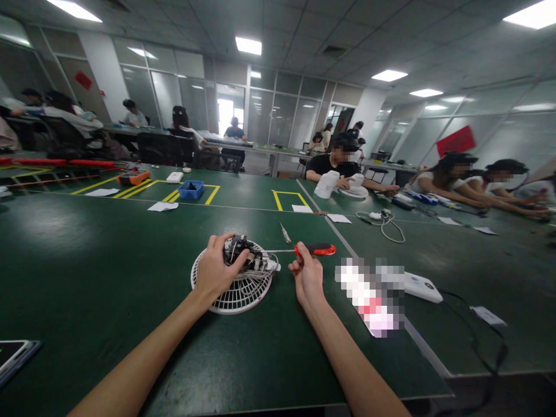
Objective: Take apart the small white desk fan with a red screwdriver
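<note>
A white round fan grille (237,289) lies flat on the green table, with a dark motor unit and wires (245,255) on top of it. My left hand (217,266) is closed around the motor unit from the left. My right hand (306,275) grips a red-handled screwdriver (315,249). Its thin shaft points left, and the tip touches the motor unit's right side.
A second small screwdriver (285,233) lies on the table behind. A white device (419,286) with a black cable sits to the right, and a phone (15,356) at the near left edge. A blue tray (191,189) stands farther back. Other people work at the right and far tables.
</note>
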`<state>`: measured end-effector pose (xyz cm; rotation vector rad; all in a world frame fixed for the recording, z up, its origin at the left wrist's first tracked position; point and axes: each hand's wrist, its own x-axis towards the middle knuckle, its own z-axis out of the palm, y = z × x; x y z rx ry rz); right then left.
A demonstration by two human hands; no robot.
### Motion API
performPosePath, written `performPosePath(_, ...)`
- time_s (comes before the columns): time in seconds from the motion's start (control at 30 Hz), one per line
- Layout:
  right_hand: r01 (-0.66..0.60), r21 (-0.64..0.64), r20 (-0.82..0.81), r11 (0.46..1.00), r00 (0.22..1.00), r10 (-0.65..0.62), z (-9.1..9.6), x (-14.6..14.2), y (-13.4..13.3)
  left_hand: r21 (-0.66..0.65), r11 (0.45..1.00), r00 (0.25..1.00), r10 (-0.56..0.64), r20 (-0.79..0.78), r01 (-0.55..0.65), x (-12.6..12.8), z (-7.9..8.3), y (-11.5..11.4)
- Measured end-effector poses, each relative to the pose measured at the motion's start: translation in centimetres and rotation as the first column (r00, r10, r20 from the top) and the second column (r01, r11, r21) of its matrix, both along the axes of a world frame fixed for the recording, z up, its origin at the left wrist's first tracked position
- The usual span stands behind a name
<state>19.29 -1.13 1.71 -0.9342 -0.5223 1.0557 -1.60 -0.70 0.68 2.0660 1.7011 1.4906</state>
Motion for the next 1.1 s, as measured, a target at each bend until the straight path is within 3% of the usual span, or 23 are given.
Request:
performPosePath(0.7,-0.050,0.016,0.011,0.999,0.999,0.050,0.18,0.48,0.01,-0.194,0.980,0.982,0.001,0.187,0.036,0.32,0.37,0.54)
performPosePath(1.1,-0.089,0.103,-0.125,0.991,0.987,0.101,0.33,0.84,-0.02,-0.158,0.987,0.981,0.017,0.195,0.014,0.29,0.25,0.54)
